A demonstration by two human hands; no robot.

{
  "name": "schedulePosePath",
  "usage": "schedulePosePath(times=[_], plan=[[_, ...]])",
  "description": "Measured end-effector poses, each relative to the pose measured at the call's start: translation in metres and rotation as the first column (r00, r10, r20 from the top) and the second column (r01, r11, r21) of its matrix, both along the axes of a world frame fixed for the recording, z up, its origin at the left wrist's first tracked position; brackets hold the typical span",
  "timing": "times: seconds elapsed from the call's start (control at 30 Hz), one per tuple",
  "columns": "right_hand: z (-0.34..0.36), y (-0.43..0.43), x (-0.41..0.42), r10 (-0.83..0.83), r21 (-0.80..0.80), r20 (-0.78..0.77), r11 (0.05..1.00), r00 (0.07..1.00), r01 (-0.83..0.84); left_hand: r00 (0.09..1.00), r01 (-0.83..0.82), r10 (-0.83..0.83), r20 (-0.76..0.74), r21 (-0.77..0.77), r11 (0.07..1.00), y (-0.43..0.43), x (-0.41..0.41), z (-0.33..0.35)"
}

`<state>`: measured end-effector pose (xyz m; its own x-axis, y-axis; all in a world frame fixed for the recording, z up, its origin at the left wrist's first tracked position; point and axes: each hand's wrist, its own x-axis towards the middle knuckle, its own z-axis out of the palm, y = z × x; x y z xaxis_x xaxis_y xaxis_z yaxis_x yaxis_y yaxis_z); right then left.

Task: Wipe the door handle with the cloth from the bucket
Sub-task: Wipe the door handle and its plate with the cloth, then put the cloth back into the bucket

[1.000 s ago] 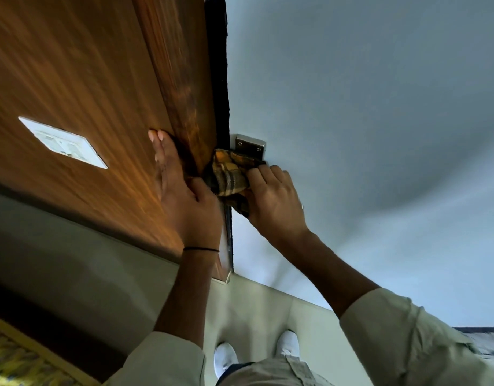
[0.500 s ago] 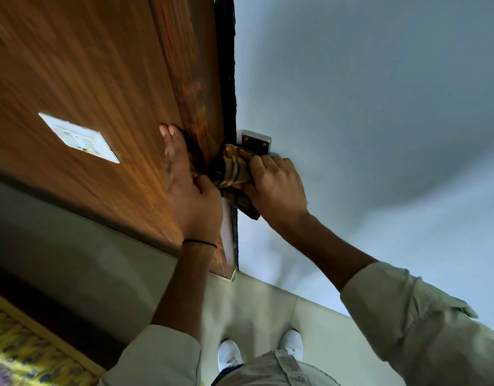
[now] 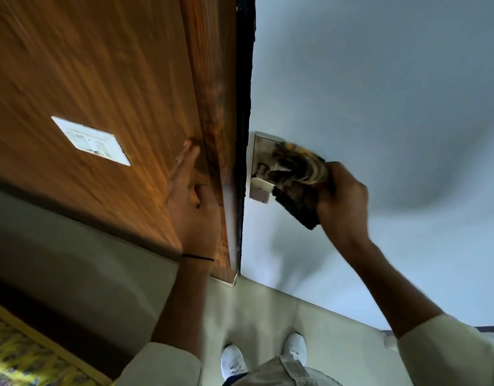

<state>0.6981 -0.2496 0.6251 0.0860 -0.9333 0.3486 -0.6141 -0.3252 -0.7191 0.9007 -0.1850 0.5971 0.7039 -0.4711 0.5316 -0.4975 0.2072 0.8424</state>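
Observation:
A metal door handle plate [image 3: 262,165] is fixed to the pale grey door face beside the dark door edge. My right hand [image 3: 342,201] grips a bunched yellow and dark checked cloth [image 3: 298,176] and presses it over the handle's lever, which is mostly hidden beneath it. Only the spindle and a lower piece of the handle show. My left hand [image 3: 193,201] lies flat with fingers extended against the brown wooden panel [image 3: 101,79], next to the door edge. No bucket is in view.
A white switch plate [image 3: 90,140] is set into the wooden panel at the left. The dark door edge [image 3: 244,107] runs between wood and grey door. Below are a pale tiled floor, my white shoes [image 3: 294,351], and a yellow patterned rug [image 3: 20,355] at bottom left.
My right hand has slid the cloth to the right, away from the door edge, uncovering most of the handle plate. The left hand stays flat on the wood. The camera view has shifted slightly.

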Motion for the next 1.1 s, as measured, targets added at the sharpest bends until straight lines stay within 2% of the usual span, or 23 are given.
schedulePosePath(times=[0.1,0.2,0.27,0.33,0.43,0.53,0.57,0.77,0.83,0.9,1.03,1.1], plan=[[0.001,0.01,-0.023,0.008,0.086,0.204,0.996,0.979,-0.026,0.992,-0.053,0.051,-0.113,-0.02,0.998,0.007,-0.015,-0.005],[-0.003,0.029,-0.042,0.021,0.178,0.503,0.976,0.864,-0.127,0.978,0.024,-0.011,-0.209,0.059,0.998,0.014,-0.041,-0.014],[-0.01,0.044,-0.052,-0.001,0.231,0.709,0.945,0.705,-0.231,0.958,0.15,-0.12,-0.26,0.101,0.983,0.017,-0.057,-0.025],[-0.016,0.056,-0.061,-0.057,0.271,0.84,0.906,0.54,-0.326,0.931,0.289,-0.238,-0.278,0.159,0.944,0.022,-0.071,-0.036],[-0.024,0.071,-0.073,-0.165,0.313,0.922,0.851,0.351,-0.422,0.879,0.453,-0.367,-0.305,0.294,0.841,0.03,-0.086,-0.046],[-0.029,0.085,-0.088,-0.337,0.346,0.936,0.818,0.106,-0.459,0.841,0.535,-0.438,-0.317,0.372,0.758,0.035,-0.098,-0.046],[-0.03,0.088,-0.094,-0.356,0.342,0.933,0.819,0.059,-0.46,0.83,0.555,-0.458,-0.318,0.386,0.737,0.036,-0.103,-0.044],[-0.035,0.111,-0.14,-0.387,0.334,0.921,0.843,-0.043,-0.421,0.767,0.636,-0.586,-0.262,0.425,0.644,0.043,-0.154,-0.029],[-0.042,0.126,-0.168,-0.43,0.376,0.902,0.82,-0.031,-0.431,0.74,0.661,-0.625,-0.249,0.44,0.608,0.05,-0.181,-0.026],[-0.047,0.145,-0.201,-0.405,0.362,0.914,0.845,-0.03,-0.394,0.712,0.682,-0.661,-0.239,0.463,0.567,0.059,-0.209,-0.026],[-0.055,0.192,-0.268,-0.41,0.412,0.91,0.866,0.07,-0.285,0.652,0.714,-0.723,-0.229,0.509,0.482,0.082,-0.283,-0.029],[-0.062,0.22,-0.306,-0.45,0.457,0.889,0.859,0.085,-0.232,0.602,0.74,-0.764,-0.231,0.52,0.426,0.101,-0.329,-0.032]])
